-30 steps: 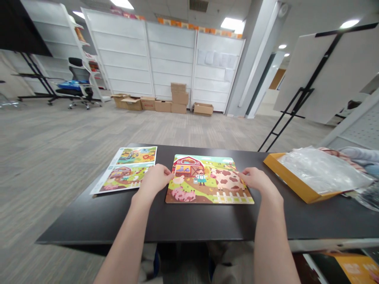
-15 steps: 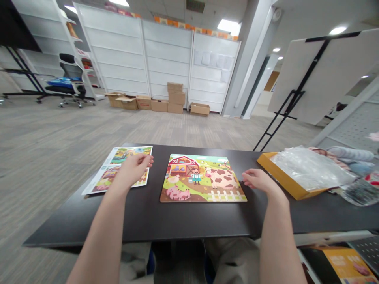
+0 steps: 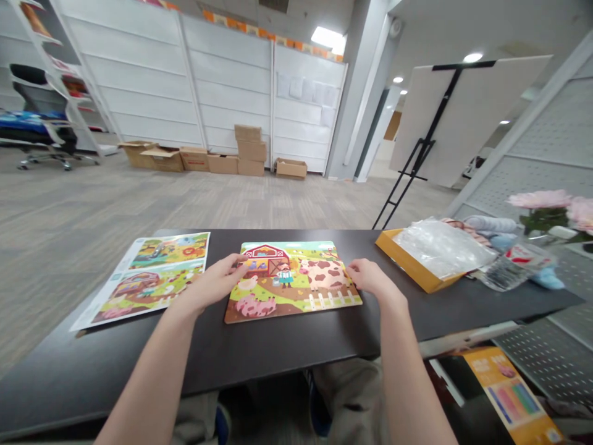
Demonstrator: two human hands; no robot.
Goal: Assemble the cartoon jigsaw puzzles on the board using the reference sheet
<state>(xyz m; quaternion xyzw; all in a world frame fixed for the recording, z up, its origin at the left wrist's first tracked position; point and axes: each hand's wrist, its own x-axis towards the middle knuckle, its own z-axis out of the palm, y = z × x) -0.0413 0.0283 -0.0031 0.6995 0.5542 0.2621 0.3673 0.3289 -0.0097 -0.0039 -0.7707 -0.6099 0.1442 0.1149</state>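
Note:
A flat puzzle board (image 3: 291,284) with a farm scene lies on the dark table; it shows a red barn, a farmer, a spotted cow, a pig and a white fence. My left hand (image 3: 215,285) is at its left edge, with thumb and fingers closed over the upper left side by the barn. At the right edge, beside the cow, my right hand (image 3: 373,279) has its bent fingers closed on the board. Fingertips under the edges are hidden. To the left lies a printed sheet (image 3: 126,281) with two pictures, the lower one a similar farm scene.
On the table (image 3: 287,346), a yellow box (image 3: 407,262) with clear plastic wrap (image 3: 440,247) stands to the right. Behind it are rolled cloths (image 3: 491,224), a clear plastic bag (image 3: 504,272) and pink flowers (image 3: 540,199). An orange-and-black package (image 3: 504,389) sits below the tabletop.
My left hand has moved right, from over the printed sheet to the board's left edge. My right hand has come in to touch its right edge. The view has turned right.

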